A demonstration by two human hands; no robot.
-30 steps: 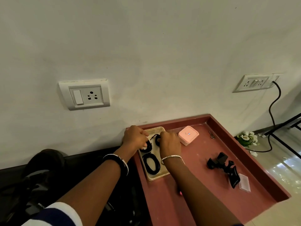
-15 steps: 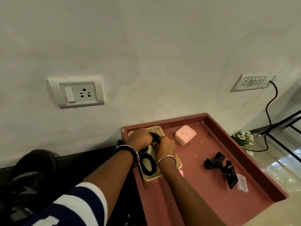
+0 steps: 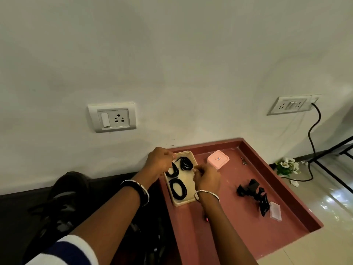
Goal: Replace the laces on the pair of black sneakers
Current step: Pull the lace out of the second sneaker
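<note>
**A:** Noticed the change from half a second back? Both hands off the farthest of the three coiled black laces and spread apart. Left hand out at the far left corner of the shallow cream plastic tray, right hand at its right rim.

**B:** Looks like bracing the tray on one side and picking from the other. Sensible to keep the laces coiled in there, at the far left corner of the reddish-brown bench: no tangles, within easy reach.

**A:** Any grip yet?

**B:** Cannot tell. Curled fingers on the left, right over the coil nearest that corner, but no telling whether pinching it. Same on the right: curled at the rim, contact hidden behind the knuckles.

**A:** And the sneakers?

**B:** Hard to make out. Only a dark heap off the bench's left edge, too murky to call shoes.

**A:** Anything else on the bench?

**B:** Kept out of the way, apparently: a square pink lidded box near the far edge, a black clamp-like gadget and a small clear plastic case toward the right edge.
</note>
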